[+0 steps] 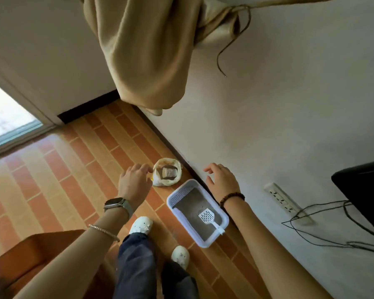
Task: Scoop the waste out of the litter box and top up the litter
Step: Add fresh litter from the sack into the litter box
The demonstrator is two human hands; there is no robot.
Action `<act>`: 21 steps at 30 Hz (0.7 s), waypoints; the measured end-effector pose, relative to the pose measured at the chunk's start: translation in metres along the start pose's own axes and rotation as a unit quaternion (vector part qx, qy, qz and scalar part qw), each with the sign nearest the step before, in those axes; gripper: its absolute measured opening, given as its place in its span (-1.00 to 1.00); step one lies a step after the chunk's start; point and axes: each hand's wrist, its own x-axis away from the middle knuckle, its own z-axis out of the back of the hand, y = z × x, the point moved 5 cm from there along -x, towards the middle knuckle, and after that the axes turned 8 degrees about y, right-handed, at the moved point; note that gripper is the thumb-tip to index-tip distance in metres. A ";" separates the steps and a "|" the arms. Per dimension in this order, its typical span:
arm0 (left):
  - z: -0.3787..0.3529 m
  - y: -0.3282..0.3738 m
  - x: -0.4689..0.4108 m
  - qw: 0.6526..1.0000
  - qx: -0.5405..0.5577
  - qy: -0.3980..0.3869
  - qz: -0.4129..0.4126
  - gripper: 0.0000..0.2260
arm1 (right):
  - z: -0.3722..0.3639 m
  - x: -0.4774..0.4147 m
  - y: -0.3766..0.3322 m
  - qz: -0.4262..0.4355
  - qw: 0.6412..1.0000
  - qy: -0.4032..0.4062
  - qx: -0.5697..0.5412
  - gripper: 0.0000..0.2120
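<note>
A white litter box [224, 219] with grey litter stands on the brick-pattern floor against the wall. A white slotted scoop [208, 216] lies inside it, handle resting on the box's near right rim. Just beyond the box sits an open white litter bag [167, 181] with a small cup inside. My left hand [134, 182], wearing a watch, hovers beside the bag's left edge, fingers loosely curled, holding nothing. My right hand [221, 181] hangs above the box's far end near the wall, fingers spread, holding nothing.
A tan curtain [151, 57] hangs knotted above the floor corner. A wall socket [281, 198] with dark cables [324, 225] and a black object [367, 190] lie to the right. A brown cardboard box [30, 260] sits at the lower left. My feet in white shoes [140, 225] stand beside the litter box.
</note>
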 end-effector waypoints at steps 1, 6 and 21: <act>-0.002 -0.002 0.006 1.000 -0.002 0.003 0.012 -0.77 | -0.005 -0.002 0.003 0.008 1.000 -0.010 0.001 -0.81; -0.013 -0.015 0.023 0.998 -0.015 0.026 0.047 -0.78 | -0.032 -0.015 0.004 0.037 0.999 -0.027 -0.005 -0.81; -0.192 -0.099 0.005 0.998 -0.003 0.005 0.059 -0.77 | -0.215 -0.062 0.051 0.033 0.999 -0.036 -0.017 -0.83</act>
